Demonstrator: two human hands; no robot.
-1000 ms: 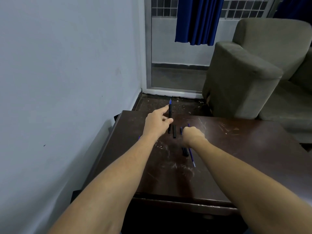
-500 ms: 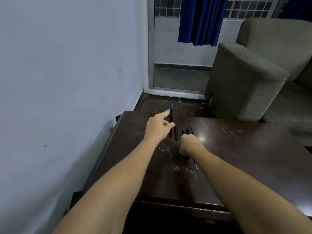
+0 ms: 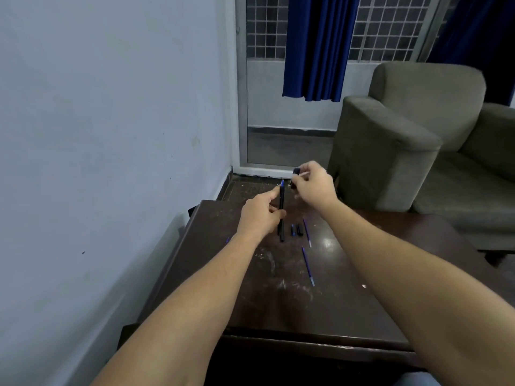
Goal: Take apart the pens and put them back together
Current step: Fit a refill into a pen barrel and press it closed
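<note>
My left hand [image 3: 260, 218] pinches the slim black plastic pen [image 3: 281, 199]; my right hand [image 3: 315, 189] pinches a small black cap [image 3: 296, 171]; loose blue refills [image 3: 308, 266] await reassembly.

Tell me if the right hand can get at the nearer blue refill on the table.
Probably yes. The refill lies in the open on the table, nothing over it. But the right hand is raised and pinches a small dark pen part, so its fingers are busy.
</note>
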